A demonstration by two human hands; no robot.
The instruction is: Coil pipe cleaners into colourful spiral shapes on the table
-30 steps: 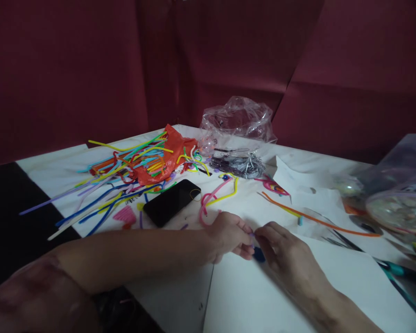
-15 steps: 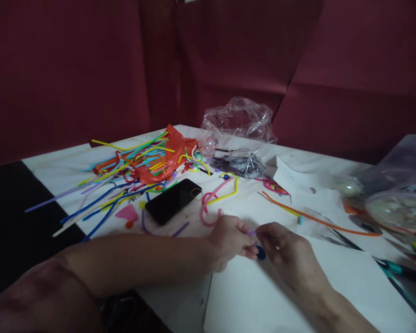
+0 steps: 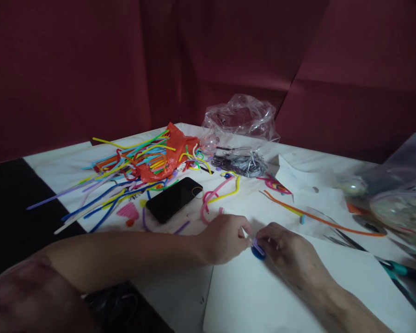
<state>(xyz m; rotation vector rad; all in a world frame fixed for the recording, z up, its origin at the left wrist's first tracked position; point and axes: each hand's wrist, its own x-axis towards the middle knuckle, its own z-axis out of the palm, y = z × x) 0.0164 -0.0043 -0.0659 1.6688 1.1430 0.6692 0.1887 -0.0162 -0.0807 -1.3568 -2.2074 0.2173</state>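
Over a white sheet of paper (image 3: 256, 296), my hands meet at a small craft piece. My right hand (image 3: 291, 254) pinches a short purple pipe cleaner (image 3: 259, 246), bent back on itself. Against its underside is a dark blue round piece (image 3: 258, 254), maybe a coiled pipe cleaner; the fingers partly cover it. My left hand (image 3: 223, 238) is closed, its thumb and forefinger pinched at the left end of the purple pipe cleaner. The exact grip there is blurred.
A black phone (image 3: 174, 200) lies beyond my left forearm. Loose pipe cleaners (image 3: 107, 203) spread from a red wrapper (image 3: 175, 150). Clear plastic bags (image 3: 241, 115) stand at the back. To the right are an orange pipe cleaner (image 3: 333, 223) and teal-handled scissors (image 3: 397, 268).
My left hand has turned and drawn slightly left, its fingers curling in. More of the purple pipe cleaner and the blue round piece now shows beside my right fingertips.
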